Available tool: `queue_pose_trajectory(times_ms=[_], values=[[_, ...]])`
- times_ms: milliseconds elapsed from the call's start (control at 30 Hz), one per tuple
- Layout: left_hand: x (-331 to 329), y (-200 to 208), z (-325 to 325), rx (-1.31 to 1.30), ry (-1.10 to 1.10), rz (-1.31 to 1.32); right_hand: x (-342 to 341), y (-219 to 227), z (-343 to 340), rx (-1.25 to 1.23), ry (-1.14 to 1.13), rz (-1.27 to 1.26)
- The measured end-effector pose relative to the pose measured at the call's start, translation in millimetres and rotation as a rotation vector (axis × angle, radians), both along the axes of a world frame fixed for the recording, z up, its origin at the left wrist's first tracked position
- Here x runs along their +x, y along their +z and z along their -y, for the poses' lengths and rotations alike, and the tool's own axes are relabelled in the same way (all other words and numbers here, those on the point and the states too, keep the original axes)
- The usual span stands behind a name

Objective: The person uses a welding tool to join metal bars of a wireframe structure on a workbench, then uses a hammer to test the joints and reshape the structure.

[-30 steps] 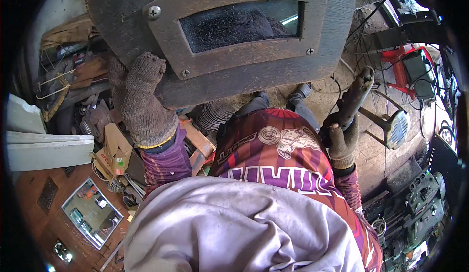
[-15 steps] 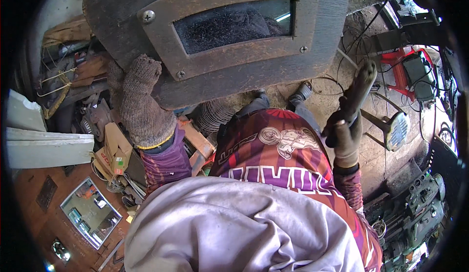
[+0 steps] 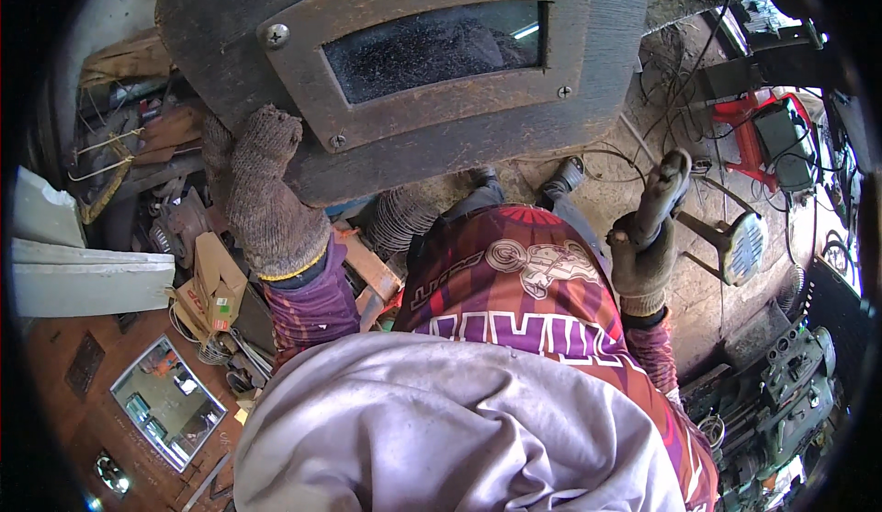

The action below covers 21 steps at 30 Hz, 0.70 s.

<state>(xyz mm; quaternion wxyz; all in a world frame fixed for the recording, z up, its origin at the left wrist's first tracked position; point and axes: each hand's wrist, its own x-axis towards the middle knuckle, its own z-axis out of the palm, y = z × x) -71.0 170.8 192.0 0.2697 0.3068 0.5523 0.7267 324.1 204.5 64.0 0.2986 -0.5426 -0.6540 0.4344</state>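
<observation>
Nearest, left hand [image 3: 266, 204] in a brown knitted glove, grip wrapped around the lower left edge of the broad dark grey welding shield with its framed dark window [image 3: 413, 71], raised flat before the head. Farther right, gloved right hand [image 3: 640, 259], grip clenched on the dark stick-shaped electrode holder [image 3: 663, 195], long axis pointing up and away, well apart from the shield's right edge.

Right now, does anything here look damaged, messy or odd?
Yes. The welding shield in the left hand has a speckled, grimy dark window. Scrap and cardboard boxes lie jumbled at left, and cables trail loose across the floor.
</observation>
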Motion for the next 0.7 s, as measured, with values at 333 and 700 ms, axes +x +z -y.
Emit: queue_pose_trajectory(times_ms=[333,700], values=[[-82.4,-46.0,32.2,-0.116,-0.077,-1.180,-13.9,32.3,-17.9,-0.440,-0.130,-0.565],[-16.7,7.3,-5.9,0.165,-0.238,0.100,-12.1,29.9,-16.0,-0.278,-0.097,-0.450]])
